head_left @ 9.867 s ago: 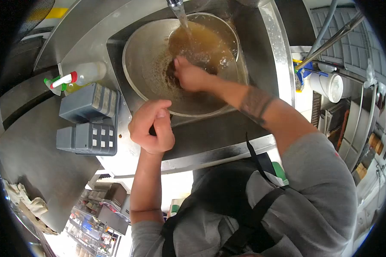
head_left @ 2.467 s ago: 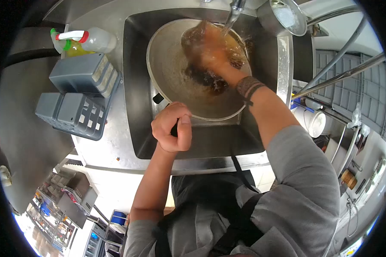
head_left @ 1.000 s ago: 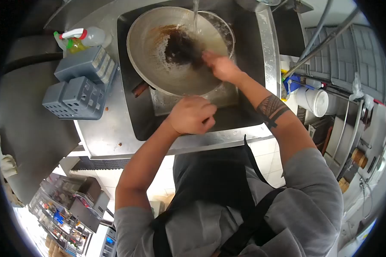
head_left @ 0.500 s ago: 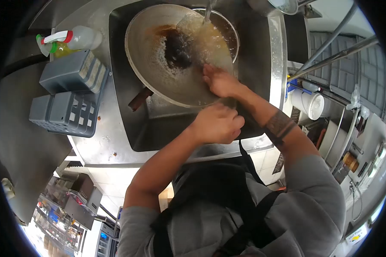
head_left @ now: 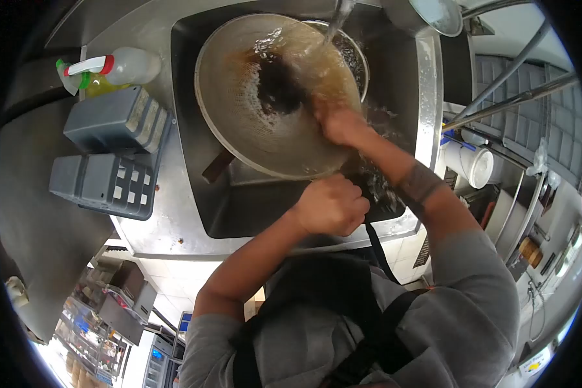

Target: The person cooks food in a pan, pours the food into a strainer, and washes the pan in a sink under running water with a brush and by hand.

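Observation:
A large round metal wok [head_left: 239, 123] lies tilted in the sink [head_left: 239, 210], with cloudy brown water and a dark patch inside. Water runs into it from the faucet [head_left: 340, 18]. My left hand [head_left: 332, 205] is closed in a fist at the wok's near rim; what it grips is hidden. Inside the wok's right side, my right hand [head_left: 339, 121] is blurred, its fingers curled around something I cannot make out. A brown handle [head_left: 218, 167] sticks out below the wok on the left. Another round vessel [head_left: 363, 61] shows behind the wok's right edge.
Grey plastic holders [head_left: 103, 119] stand on the counter left of the sink, beside spray bottles [head_left: 136, 66]. A metal pot [head_left: 436, 16] is at the back right. A white bucket [head_left: 478, 167] and metal pipes are on the right.
The wok has turned and shifted in the sink, and its brown handle now shows at the left. My left hand has moved right along the near rim. Water splashes to the right of the wok.

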Available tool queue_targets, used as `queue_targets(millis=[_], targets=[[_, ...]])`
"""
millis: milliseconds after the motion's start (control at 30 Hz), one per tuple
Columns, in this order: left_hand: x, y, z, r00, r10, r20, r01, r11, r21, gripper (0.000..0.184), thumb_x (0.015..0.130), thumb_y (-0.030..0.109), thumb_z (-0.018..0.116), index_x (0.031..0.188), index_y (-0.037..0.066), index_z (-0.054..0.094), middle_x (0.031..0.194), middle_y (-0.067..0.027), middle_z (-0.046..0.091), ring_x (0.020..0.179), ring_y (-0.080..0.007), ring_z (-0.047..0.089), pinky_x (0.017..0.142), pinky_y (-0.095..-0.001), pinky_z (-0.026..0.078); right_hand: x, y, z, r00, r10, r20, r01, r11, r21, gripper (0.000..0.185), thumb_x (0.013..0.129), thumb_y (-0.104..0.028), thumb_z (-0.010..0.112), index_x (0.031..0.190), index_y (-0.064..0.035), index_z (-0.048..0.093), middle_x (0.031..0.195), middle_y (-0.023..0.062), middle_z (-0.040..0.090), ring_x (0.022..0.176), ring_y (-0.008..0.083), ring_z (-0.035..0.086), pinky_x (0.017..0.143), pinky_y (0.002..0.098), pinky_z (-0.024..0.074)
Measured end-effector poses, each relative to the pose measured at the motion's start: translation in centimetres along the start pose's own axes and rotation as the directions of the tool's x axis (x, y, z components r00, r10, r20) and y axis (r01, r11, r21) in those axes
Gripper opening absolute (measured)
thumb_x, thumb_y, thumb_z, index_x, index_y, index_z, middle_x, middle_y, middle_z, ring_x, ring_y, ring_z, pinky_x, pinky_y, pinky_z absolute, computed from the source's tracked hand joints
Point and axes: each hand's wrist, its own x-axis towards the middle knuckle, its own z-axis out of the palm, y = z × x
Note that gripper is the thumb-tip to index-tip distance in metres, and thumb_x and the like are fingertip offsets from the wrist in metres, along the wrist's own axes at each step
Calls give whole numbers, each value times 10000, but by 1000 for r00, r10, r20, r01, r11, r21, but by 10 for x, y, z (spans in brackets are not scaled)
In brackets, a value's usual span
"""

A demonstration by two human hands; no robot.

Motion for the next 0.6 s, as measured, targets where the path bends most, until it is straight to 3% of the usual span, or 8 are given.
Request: queue_targets(millis=[33,100,167,233,333,400,433,600], targets=[[-1,1,-1,1000,-4,2,4,1000,9,211,570,139,721,642,140,522,628,-22,475,589,-231,549,553,-366,459,23,-5,-17,1000,-9,-2,9,1000,5,493,960,-170,465,1418,12,450,1481,209,445,1344,361,448,1133,447,347],[-1,0,-4,1000,6,9,-5,999,-54,207,570,138,723,648,144,531,633,-16,477,604,-227,555,558,-365,458,76,-24,-70,868,219,446,-239,971,-11,589,971,-185,456,1503,20,306,1505,244,398,1407,391,364,1166,441,304],[-2,-2,-3,1000,11,25,-9,997,-79,207,572,139,726,654,145,536,635,-14,475,610,-225,557,563,-365,459,121,-10,-8,998,52,25,-54,991,123,569,976,-178,442,1501,7,323,1513,268,374,1422,399,346,1170,460,294],[-2,-6,-5,999,26,40,-22,995,-98,208,573,140,729,660,146,541,638,-13,473,617,-224,559,567,-366,459,152,-37,18,849,-241,-469,242,968,-60,526,989,-167,397,1505,-67,364,1496,257,414,1393,390,409,1138,492,338],[-5,-5,-5,999,32,35,-29,996,-86,209,578,136,733,675,144,549,641,-15,468,621,-229,559,571,-373,455,146,-101,-1,863,-310,-400,229,944,-237,497,1017,-174,365,1508,-100,391,1546,235,357,1435,353,354,1191,465,262],[-2,-6,-9,998,28,48,-23,995,-102,213,580,127,736,688,141,554,647,-18,472,627,-235,563,574,-382,455,137,-110,1,849,-312,-426,401,906,137,482,1037,-218,362,1504,-104,410,1593,202,293,1473,327,288,1221,468,193],[-1,-7,-11,999,29,47,-24,995,-99,213,580,127,736,688,141,554,647,-18,472,627,-235,563,574,-382,455,143,-98,1,848,-315,-426,404,905,136,482,1037,-218,362,1504,-104,410,1593,202,293,1473,327,288,1221,468,193],[-4,-6,-24,998,14,60,-5,989,-146,219,574,106,735,692,130,552,656,-26,492,636,-242,571,579,-388,457,141,-109,2,921,-189,-342,150,979,-139,517,1046,-264,362,1474,24,398,1598,185,294,1481,332,272,1216,463,203]])
